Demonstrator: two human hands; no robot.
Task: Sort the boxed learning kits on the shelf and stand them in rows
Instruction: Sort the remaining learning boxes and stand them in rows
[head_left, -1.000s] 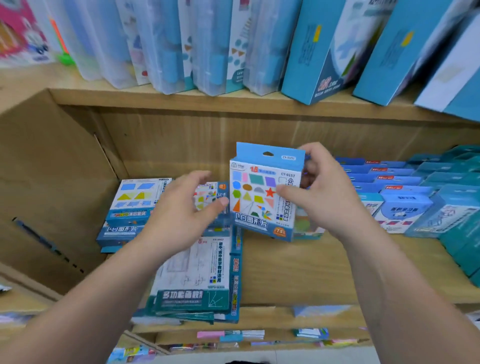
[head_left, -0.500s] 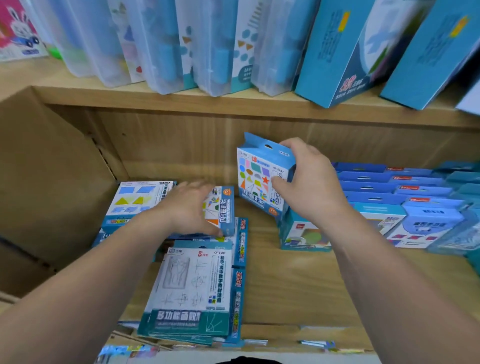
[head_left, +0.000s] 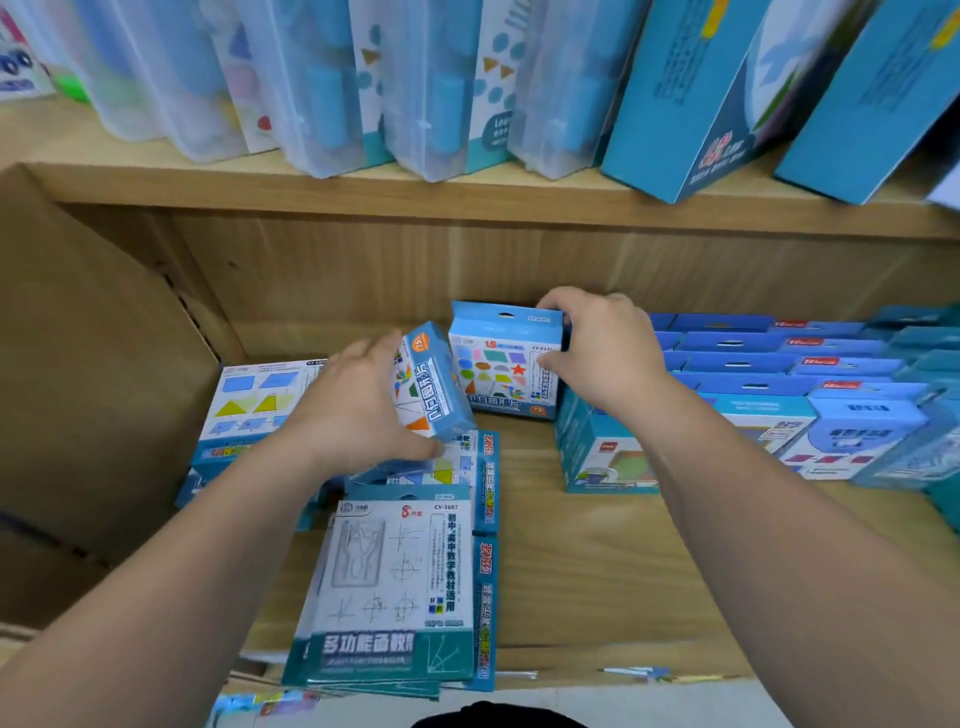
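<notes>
Shapes kit box (head_left: 501, 371): blue, coloured shapes on front, upright at back-centre of shelf (head_left: 597, 571). Second shapes box (head_left: 434, 384): tilted, just left of it. Ruler kit packs (head_left: 395, 587): flat, stacked, front edge. Blue boxes (head_left: 753, 364): upright rows, rt side.

You could read "CY-3507" and "多功能函数" on the ruler pack (head_left: 400, 587), and "15" on the shape box (head_left: 501, 374).

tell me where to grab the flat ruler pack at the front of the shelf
Pinch the ruler pack by its near short edge, from the shelf front, thumb on top, fingers underneath. It lies flat, thin and face up, and that edge seems to reach the shelf lip.
</notes>
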